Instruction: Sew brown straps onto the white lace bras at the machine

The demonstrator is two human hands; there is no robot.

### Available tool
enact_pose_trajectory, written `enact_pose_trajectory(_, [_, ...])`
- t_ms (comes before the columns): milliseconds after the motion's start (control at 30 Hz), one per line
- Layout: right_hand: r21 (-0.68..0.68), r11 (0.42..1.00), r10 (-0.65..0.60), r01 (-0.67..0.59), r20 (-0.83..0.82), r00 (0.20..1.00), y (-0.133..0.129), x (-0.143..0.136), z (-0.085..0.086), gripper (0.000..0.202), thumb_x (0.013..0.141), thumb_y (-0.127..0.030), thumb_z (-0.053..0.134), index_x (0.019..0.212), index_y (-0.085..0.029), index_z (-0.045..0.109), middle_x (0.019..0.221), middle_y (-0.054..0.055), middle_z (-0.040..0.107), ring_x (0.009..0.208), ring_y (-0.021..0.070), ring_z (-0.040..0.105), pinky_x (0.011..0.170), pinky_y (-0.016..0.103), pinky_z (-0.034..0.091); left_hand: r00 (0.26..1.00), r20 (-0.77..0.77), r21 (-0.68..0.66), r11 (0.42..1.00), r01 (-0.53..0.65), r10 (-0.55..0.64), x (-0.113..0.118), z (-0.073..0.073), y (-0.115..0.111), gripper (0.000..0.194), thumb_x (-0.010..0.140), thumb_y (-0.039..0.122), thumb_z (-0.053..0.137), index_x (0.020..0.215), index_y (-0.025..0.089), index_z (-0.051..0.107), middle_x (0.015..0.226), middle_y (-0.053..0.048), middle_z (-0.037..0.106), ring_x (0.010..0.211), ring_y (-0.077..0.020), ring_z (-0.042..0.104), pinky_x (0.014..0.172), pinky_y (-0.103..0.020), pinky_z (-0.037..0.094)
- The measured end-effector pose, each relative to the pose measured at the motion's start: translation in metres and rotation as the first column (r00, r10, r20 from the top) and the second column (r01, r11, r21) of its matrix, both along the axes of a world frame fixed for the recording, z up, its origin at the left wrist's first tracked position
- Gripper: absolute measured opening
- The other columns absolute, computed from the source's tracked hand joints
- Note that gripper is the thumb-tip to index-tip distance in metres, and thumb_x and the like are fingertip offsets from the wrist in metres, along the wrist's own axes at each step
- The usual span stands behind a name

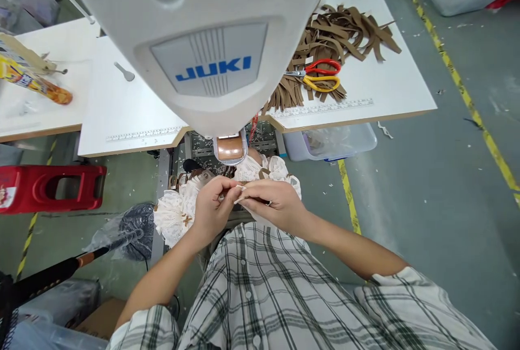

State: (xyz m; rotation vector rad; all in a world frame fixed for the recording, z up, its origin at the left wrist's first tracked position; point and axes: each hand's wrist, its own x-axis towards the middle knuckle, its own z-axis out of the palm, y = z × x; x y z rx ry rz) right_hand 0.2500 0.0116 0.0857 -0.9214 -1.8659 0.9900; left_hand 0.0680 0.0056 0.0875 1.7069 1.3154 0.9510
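My left hand [214, 205] and my right hand [277, 203] meet in front of my body, below the sewing machine head [211, 52]. Between their closed fingertips they pinch the edge of a white lace fabric [176, 214]. More of this gathered lace, with small brown pieces on it, hangs to the left of my left hand and also shows behind my right hand. A rounded, copper-coloured machine part [230, 148] is just above my fingers.
Brown fabric strips [337, 36] lie on the white table [400, 84] at the right, with red-and-yellow scissors [320, 75] on them. A plastic bin [357, 141] sits beneath. A red stool [52, 189] stands left. A snack packet [36, 82] lies on the far-left table.
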Motion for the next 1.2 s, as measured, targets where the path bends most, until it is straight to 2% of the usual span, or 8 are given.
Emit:
enact_pose_trajectory(133, [-0.060,0.998,-0.011,0.010,-0.015,1.000,0.001,-0.001,0.004,0.013,0.092,-0.020,0.063,0.095,-0.022,0.075,0.093,0.003,0.078,0.084,0.0135,0.072,0.076,0.023,0.054,0.991,-0.131,0.224,0.974,0.022,0.007,-0.004,0.001,0.004,0.014,0.093,0.020,0.058,0.080,0.019,0.061,0.072,0.000,0.063,0.067,-0.0111,0.058,0.062,-0.023,0.045])
enact_pose_trajectory(300, [-0.228,0.973,-0.043,0.029,-0.057,0.997,0.006,0.001,0.008,0.012,0.090,-0.023,0.065,0.091,-0.023,0.077,0.095,0.002,0.078,0.087,0.0151,0.072,0.078,0.024,0.054,0.990,-0.127,0.232,0.969,0.081,-0.053,-0.005,0.001,0.006,0.012,0.095,0.016,0.056,0.098,0.019,0.067,0.091,-0.005,0.073,0.084,-0.0131,0.066,0.074,-0.025,0.051])
enact_pose_trajectory(367, [-0.262,0.965,-0.033,0.027,-0.020,0.999,0.011,0.006,0.010,0.013,0.091,-0.025,0.064,0.092,-0.023,0.077,0.090,0.001,0.078,0.082,0.0141,0.071,0.072,0.022,0.052,0.986,-0.166,0.250,0.967,0.055,-0.013,-0.007,0.003,0.007,0.012,0.095,0.017,0.056,0.097,0.018,0.068,0.090,-0.005,0.074,0.082,-0.0131,0.067,0.072,-0.024,0.051])
enact_pose_trajectory(500, [-0.113,0.981,-0.128,0.156,0.219,0.967,0.025,0.019,0.018,0.018,0.095,-0.028,0.059,0.090,-0.022,0.076,0.080,0.000,0.074,0.072,0.0125,0.064,0.064,0.023,0.042,0.963,-0.267,0.349,0.935,0.062,0.036,-0.010,0.014,0.009,0.009,0.092,0.018,0.061,0.095,0.018,0.069,0.083,-0.002,0.075,0.074,-0.0113,0.067,0.066,-0.021,0.049])
enact_pose_trajectory(633, [-0.042,0.998,-0.027,0.043,0.317,0.948,0.036,0.024,0.028,0.023,0.096,-0.028,0.056,0.083,-0.020,0.073,0.070,-0.001,0.068,0.067,0.0113,0.057,0.062,0.023,0.036,0.934,-0.353,0.455,0.862,0.225,-0.057,-0.009,0.027,0.012,0.007,0.090,0.017,0.065,0.095,0.017,0.069,0.081,-0.003,0.076,0.072,-0.0119,0.068,0.065,-0.021,0.049])
enact_pose_trajectory(800, [-0.287,0.954,0.156,-0.089,0.218,0.964,0.039,0.028,0.035,0.025,0.095,-0.031,0.056,0.081,-0.018,0.072,0.068,-0.001,0.066,0.063,0.0100,0.053,0.058,0.022,0.036,0.917,-0.385,0.410,0.871,0.269,-0.102,-0.008,0.033,0.016,0.009,0.093,0.020,0.061,0.097,0.020,0.069,0.081,-0.001,0.076,0.070,-0.0116,0.069,0.063,-0.021,0.048])
enact_pose_trajectory(933, [-0.394,0.907,0.232,-0.149,0.172,0.958,0.041,0.030,0.037,0.023,0.093,-0.033,0.058,0.084,-0.018,0.074,0.066,-0.002,0.064,0.056,0.0087,0.049,0.052,0.022,0.033,0.917,-0.382,0.375,0.887,0.268,-0.115,-0.008,0.032,0.019,0.009,0.094,0.023,0.061,0.093,0.020,0.069,0.079,0.000,0.076,0.067,-0.0110,0.068,0.062,-0.021,0.047])
enact_pose_trajectory(1200, [-0.299,0.940,0.247,-0.165,0.261,0.933,0.042,0.027,0.039,0.014,0.091,-0.023,0.061,0.088,-0.019,0.074,0.071,-0.002,0.069,0.063,0.0094,0.055,0.060,0.022,0.035,0.908,-0.380,0.281,0.914,0.294,-0.176,-0.007,0.037,0.026,0.009,0.093,0.022,0.062,0.090,0.020,0.070,0.075,0.001,0.074,0.065,-0.0102,0.065,0.059,-0.021,0.045])
